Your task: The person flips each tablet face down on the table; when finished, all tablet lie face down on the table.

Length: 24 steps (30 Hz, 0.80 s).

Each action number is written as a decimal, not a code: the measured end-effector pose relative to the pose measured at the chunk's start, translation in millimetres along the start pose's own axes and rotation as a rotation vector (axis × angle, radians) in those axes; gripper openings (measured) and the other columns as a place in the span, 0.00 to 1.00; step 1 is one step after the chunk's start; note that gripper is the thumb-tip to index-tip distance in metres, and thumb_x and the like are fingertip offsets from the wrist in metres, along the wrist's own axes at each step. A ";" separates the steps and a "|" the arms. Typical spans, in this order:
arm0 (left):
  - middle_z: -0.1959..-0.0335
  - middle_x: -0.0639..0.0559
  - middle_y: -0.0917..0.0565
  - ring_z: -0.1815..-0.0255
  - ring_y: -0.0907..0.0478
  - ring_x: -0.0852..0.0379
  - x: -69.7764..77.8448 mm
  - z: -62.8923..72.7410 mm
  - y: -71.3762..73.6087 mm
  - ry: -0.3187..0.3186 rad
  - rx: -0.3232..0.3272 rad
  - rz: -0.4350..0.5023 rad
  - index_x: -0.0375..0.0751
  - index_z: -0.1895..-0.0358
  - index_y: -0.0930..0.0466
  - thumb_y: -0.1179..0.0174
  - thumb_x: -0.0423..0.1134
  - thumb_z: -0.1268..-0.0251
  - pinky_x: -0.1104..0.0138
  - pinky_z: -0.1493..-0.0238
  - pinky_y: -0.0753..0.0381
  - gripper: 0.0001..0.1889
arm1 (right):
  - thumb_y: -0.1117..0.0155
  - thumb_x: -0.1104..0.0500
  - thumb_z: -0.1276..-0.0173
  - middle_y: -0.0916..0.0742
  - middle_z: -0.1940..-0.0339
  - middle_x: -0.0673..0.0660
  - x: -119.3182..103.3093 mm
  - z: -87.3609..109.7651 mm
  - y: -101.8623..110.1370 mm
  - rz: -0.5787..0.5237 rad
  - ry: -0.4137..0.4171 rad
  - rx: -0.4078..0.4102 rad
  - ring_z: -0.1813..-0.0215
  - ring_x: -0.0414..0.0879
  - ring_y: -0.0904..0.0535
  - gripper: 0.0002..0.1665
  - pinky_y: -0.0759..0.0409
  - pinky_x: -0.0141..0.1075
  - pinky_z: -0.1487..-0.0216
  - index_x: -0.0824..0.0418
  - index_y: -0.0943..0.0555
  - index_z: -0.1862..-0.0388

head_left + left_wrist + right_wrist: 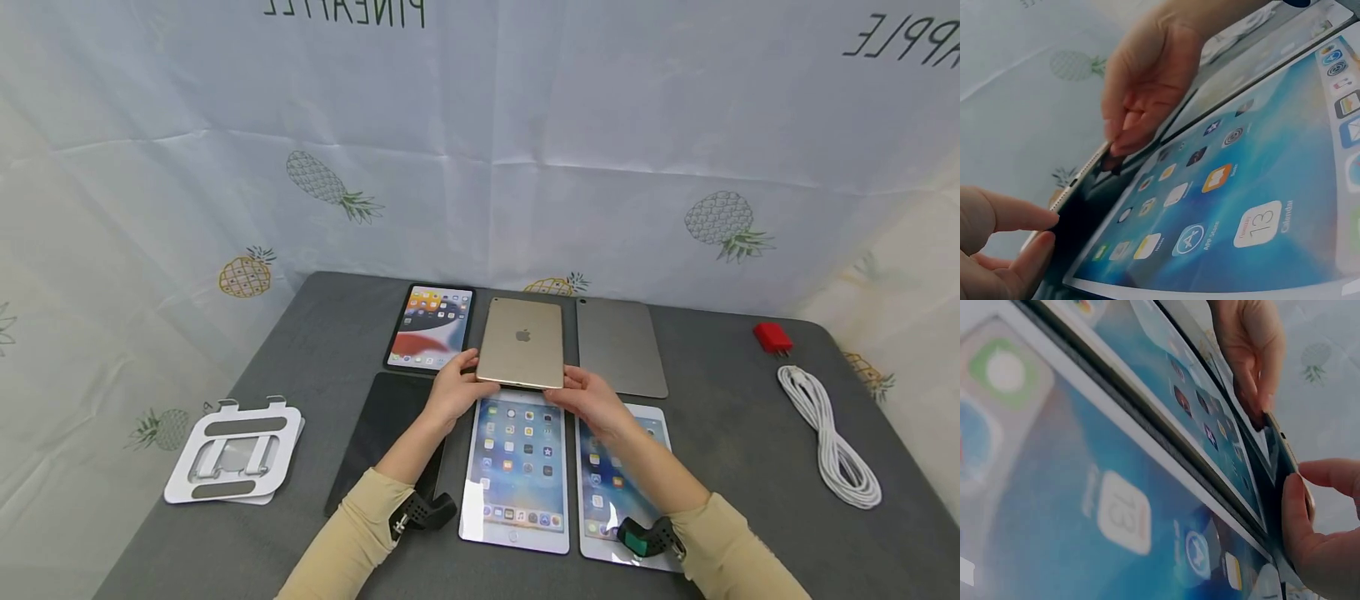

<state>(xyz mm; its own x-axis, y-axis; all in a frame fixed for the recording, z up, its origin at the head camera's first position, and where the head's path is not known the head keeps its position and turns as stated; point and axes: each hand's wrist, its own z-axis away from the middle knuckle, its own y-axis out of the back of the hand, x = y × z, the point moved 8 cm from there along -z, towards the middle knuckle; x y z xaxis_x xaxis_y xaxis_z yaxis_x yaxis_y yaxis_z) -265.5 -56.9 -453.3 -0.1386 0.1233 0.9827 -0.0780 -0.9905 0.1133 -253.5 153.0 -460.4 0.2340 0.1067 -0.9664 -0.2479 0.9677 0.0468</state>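
Observation:
A gold tablet point(521, 342) lies back side up at the far middle of the table, its near edge tilted up off the surface. My left hand point(452, 390) pinches the near left corner between thumb and fingers. At the near right corner, my right hand point(592, 400) pinches it the same way. In the left wrist view the tablet's thin edge point(1082, 175) spans the two hands. Just below it lies a white-framed tablet point(517, 467) with its screen lit. Another lit white tablet point(600, 492) is partly hidden under my right forearm.
A lit black-framed tablet point(430, 327) and a grey tablet point(621, 346) flank the gold one. A dark tablet point(375, 442) lies under my left forearm. At left stands a white folding stand point(236, 454); at right are a red charger point(772, 337) and a coiled white cable point(828, 437).

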 end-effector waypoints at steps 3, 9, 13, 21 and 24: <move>0.40 0.36 0.26 0.46 0.21 0.44 1.1 -1.2 1.3 -0.021 0.003 -0.049 0.28 0.32 0.34 0.31 0.24 0.48 0.59 0.49 0.20 0.37 | 0.34 0.64 0.35 0.20 0.43 0.68 -1.6 -2.1 3.6 0.155 0.024 0.007 0.49 0.51 0.19 0.47 0.26 0.47 0.39 0.71 0.48 0.24; 0.43 0.38 0.22 0.50 0.19 0.46 5.8 -6.9 2.0 -0.065 -0.003 -0.193 0.29 0.35 0.30 0.29 0.27 0.51 0.61 0.54 0.18 0.35 | 0.31 0.57 0.37 0.18 0.53 0.62 -7.0 -4.2 13.7 0.415 0.070 0.067 0.55 0.51 0.22 0.50 0.28 0.51 0.41 0.70 0.47 0.24; 0.50 0.39 0.18 0.55 0.18 0.48 11.6 -10.3 2.2 -0.132 -0.008 -0.314 0.28 0.37 0.28 0.27 0.29 0.52 0.62 0.57 0.17 0.35 | 0.29 0.55 0.38 0.19 0.57 0.59 -10.1 -7.0 17.7 0.515 0.102 0.090 0.58 0.49 0.25 0.49 0.26 0.44 0.51 0.71 0.42 0.26; 0.64 0.44 0.15 0.64 0.18 0.54 19.9 -15.3 2.2 -0.256 0.030 -0.507 0.27 0.46 0.20 0.24 0.33 0.55 0.63 0.61 0.18 0.29 | 0.27 0.56 0.40 0.18 0.60 0.57 -17.3 -8.8 20.0 0.660 0.164 0.141 0.64 0.47 0.25 0.42 0.26 0.38 0.64 0.71 0.32 0.31; 0.66 0.46 0.15 0.67 0.18 0.55 21.4 -16.8 1.6 -0.279 0.052 -0.552 0.28 0.49 0.18 0.23 0.33 0.55 0.63 0.63 0.19 0.26 | 0.27 0.57 0.40 0.18 0.62 0.56 -18.2 -10.6 19.4 0.694 0.186 0.148 0.65 0.47 0.26 0.38 0.27 0.37 0.66 0.70 0.29 0.33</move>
<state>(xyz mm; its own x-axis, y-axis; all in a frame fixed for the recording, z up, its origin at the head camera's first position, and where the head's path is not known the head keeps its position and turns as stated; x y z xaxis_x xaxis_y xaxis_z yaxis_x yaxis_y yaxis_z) -285.2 -54.9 -434.6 0.1728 0.6049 0.7773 -0.0157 -0.7874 0.6162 -272.5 167.4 -444.6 -0.0974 0.6785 -0.7281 -0.1481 0.7136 0.6847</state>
